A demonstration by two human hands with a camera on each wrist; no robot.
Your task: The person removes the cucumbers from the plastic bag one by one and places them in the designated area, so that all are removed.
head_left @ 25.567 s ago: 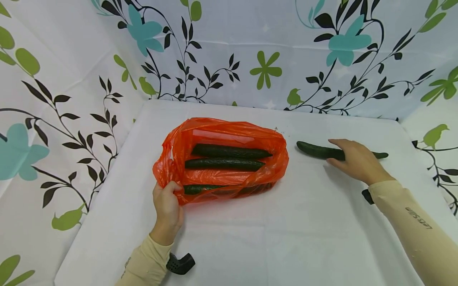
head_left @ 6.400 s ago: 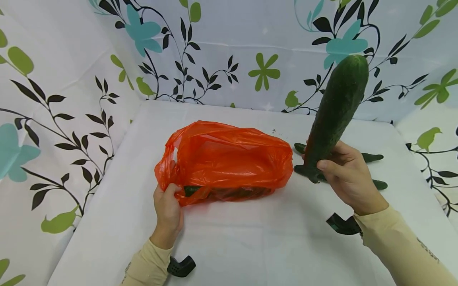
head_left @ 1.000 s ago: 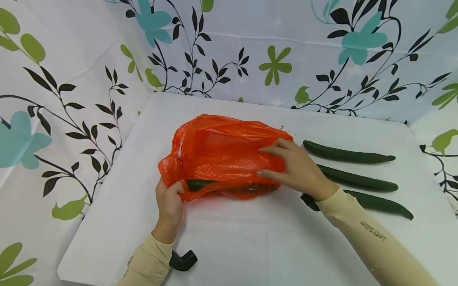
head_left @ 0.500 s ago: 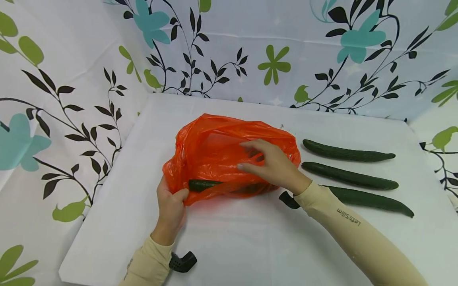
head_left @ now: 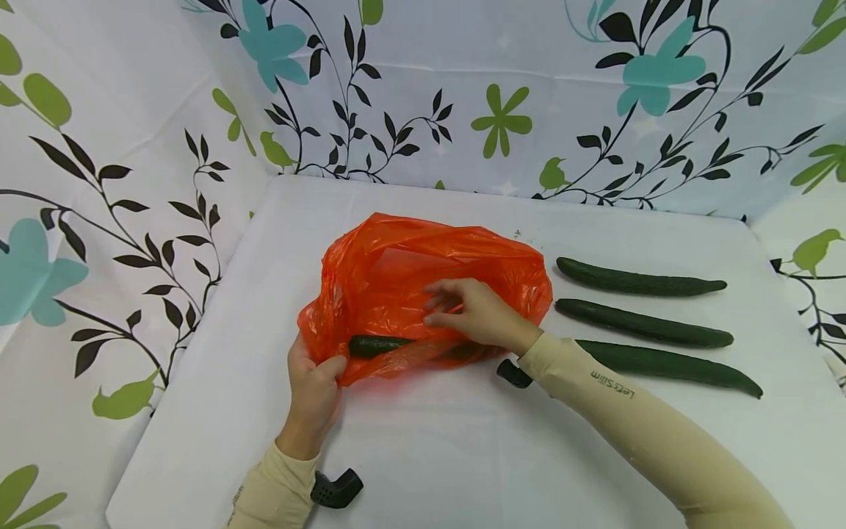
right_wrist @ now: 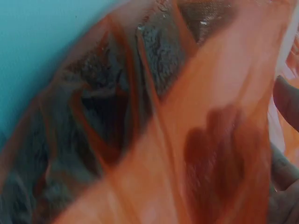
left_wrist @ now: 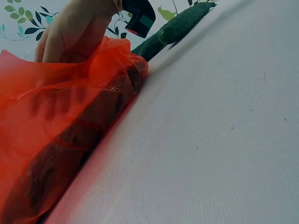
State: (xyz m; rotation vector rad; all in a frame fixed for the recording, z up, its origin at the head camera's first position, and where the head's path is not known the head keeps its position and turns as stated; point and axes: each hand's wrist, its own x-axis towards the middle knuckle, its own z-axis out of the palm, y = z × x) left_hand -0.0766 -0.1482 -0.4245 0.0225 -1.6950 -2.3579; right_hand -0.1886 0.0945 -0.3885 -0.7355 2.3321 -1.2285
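Note:
A red plastic bag (head_left: 410,286) lies on its side on the table, mouth open toward me. My left hand (head_left: 313,389) grips the bag's left edge, thumb on top. Inside, along the near side, one cucumber (head_left: 377,345) shows its left end; the rest is seen dimly through the plastic. My right hand (head_left: 482,316) reaches into the mouth above that cucumber, fingers loosely bent and holding nothing. In the left wrist view the right hand (left_wrist: 74,32) dips into the bag, fingers showing through. The right wrist view shows the cucumber (right_wrist: 159,56) close up behind the plastic.
Three cucumbers lie side by side right of the bag: the far one (head_left: 641,279), the middle one (head_left: 644,323) and the near one (head_left: 674,366), partly behind the right forearm. The white table (head_left: 423,455) ends at a patterned cloth (head_left: 396,59).
Earlier, three cucumbers lay in the bag and one on the table; the right hand later held up another. Now three lie on the table. In the last second the right hand moved left into the bag.

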